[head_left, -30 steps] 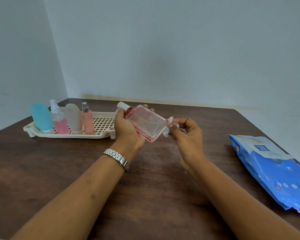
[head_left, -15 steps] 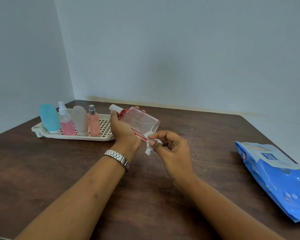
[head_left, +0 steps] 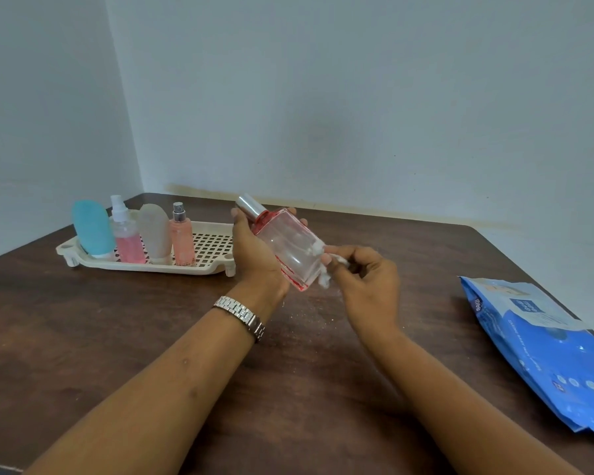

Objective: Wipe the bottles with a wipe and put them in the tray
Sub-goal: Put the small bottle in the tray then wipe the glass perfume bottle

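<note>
Wiping of the one bottle seen outside the tray, viewed from beside the table [head_left: 117, 337]. The left hand [head_left: 258, 255] grips a clear, red-trimmed bottle [head_left: 288, 248] with fingers and thumb curled round its body. It holds the bottle tilted in the air, silver cap pointing up and away, just to the right of the tray [head_left: 199, 269]. The right hand [head_left: 367, 279] pinches a small crumpled wipe [head_left: 324, 279] between thumb and fingertips, the other fingers loosely curled, and presses it against the bottle's lower corner.

Four bottles stand upright in a row in the left half of the tray: a blue bottle [head_left: 91, 228], a pink spray bottle [head_left: 127, 238], a frosted bottle [head_left: 155, 234] and a slim pink bottle [head_left: 182, 238]. The right half of the tray shows bare lattice.

Judged stage: late. Four placements appear done, and the clear bottle is mid-wipe. Remaining steps are to finish the wiping and then set this bottle on the bare lattice.

A blue pack of wipes [head_left: 546, 344] lies well apart at the table's right edge. White specks dot the tabletop beneath the hands.
</note>
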